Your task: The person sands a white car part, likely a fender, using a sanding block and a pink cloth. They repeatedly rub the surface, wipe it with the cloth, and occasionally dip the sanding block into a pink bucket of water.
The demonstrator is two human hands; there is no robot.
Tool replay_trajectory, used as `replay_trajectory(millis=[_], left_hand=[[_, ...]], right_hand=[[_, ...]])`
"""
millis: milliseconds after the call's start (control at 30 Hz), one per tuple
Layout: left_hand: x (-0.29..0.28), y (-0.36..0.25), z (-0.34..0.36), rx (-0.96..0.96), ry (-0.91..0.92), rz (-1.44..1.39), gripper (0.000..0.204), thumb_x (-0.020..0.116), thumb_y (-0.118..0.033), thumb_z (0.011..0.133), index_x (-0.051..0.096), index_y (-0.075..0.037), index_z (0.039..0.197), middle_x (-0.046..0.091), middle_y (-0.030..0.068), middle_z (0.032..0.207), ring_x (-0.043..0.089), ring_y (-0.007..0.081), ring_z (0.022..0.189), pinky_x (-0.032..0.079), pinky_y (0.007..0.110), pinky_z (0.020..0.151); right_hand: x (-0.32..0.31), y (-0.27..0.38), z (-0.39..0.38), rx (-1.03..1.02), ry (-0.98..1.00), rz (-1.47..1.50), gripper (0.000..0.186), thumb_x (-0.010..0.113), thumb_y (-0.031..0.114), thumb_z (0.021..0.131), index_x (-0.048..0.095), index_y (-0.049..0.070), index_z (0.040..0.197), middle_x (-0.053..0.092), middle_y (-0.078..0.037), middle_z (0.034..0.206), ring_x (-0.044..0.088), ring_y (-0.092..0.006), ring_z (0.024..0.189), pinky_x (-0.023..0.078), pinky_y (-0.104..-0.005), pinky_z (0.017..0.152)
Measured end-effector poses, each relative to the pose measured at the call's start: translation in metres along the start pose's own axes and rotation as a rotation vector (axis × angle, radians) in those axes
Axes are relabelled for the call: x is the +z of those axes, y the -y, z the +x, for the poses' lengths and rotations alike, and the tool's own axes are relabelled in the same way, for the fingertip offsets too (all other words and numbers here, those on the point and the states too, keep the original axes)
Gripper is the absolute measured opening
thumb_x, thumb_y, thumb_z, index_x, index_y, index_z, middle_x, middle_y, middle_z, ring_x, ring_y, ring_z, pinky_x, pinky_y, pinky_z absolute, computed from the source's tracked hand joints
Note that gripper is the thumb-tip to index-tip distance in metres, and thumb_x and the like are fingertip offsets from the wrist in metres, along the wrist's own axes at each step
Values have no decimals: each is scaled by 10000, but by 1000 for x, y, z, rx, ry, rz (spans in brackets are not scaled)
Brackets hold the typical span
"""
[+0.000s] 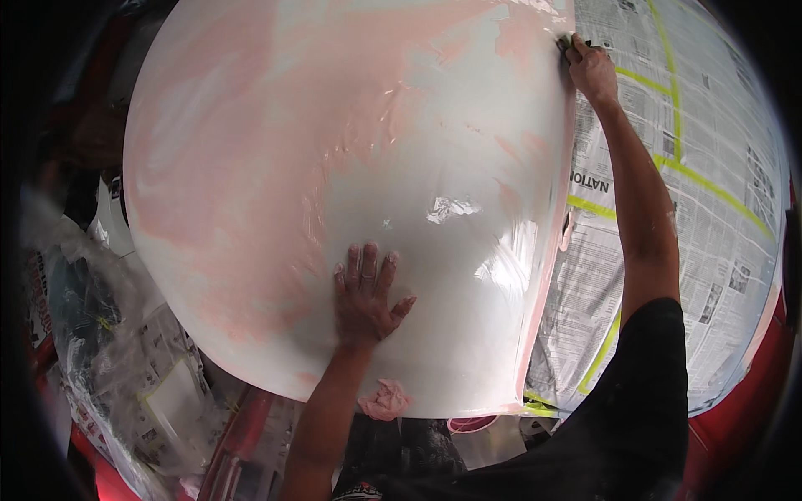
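Observation:
A big rounded panel [401,184], patchy white and pink with a wet shine, fills the middle of the view. My left hand [365,296] lies flat on its lower part, fingers spread and dusted whitish, holding nothing. At the panel's far right edge, beside the newspaper masking, my right hand [591,71] is closed around a small dark pad [565,45] with a bit of green on it. My fingers hide most of that pad, so its kind is unclear. A crumpled pink cloth [386,400] rests at the panel's near edge, right of my left forearm.
Newspaper sheets [710,225] joined with yellow-green tape [718,194] cover the surface to the right. Plastic sheeting [100,334] and more paper hang at the lower left. Below the near edge sits a pink-rimmed container [473,424]. Red surfaces show along the lower corners.

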State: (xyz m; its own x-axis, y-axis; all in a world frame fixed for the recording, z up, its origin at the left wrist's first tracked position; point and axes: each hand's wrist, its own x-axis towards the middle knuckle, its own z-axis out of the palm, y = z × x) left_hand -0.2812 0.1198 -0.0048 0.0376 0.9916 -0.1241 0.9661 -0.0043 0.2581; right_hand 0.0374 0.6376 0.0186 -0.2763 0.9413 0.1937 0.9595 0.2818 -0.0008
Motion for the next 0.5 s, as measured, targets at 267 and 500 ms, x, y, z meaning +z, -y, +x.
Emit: replay_trajectory(millis=[267, 500], left_hand=[[-4, 1, -4, -39, -22, -23, 781, 460, -672, 990, 409, -183, 1597, 254, 187, 1703, 232, 451, 1560, 247, 676, 1184], [-8, -7, 12, -9, -39, -49, 766, 476, -670, 985, 437, -187, 1578, 306, 184, 1681, 260, 433, 1554, 275, 660, 1177]], right_hand=[[-44, 31, -123, -201, 59, 152, 443, 685, 186, 955, 661, 140, 1396, 676, -243, 1160, 678, -441, 1011, 542, -521, 901], [-16, 0, -37, -90, -33, -11, 408, 562, 305, 1006, 643, 185, 1388, 682, -283, 1125, 684, -471, 942, 552, -567, 862]])
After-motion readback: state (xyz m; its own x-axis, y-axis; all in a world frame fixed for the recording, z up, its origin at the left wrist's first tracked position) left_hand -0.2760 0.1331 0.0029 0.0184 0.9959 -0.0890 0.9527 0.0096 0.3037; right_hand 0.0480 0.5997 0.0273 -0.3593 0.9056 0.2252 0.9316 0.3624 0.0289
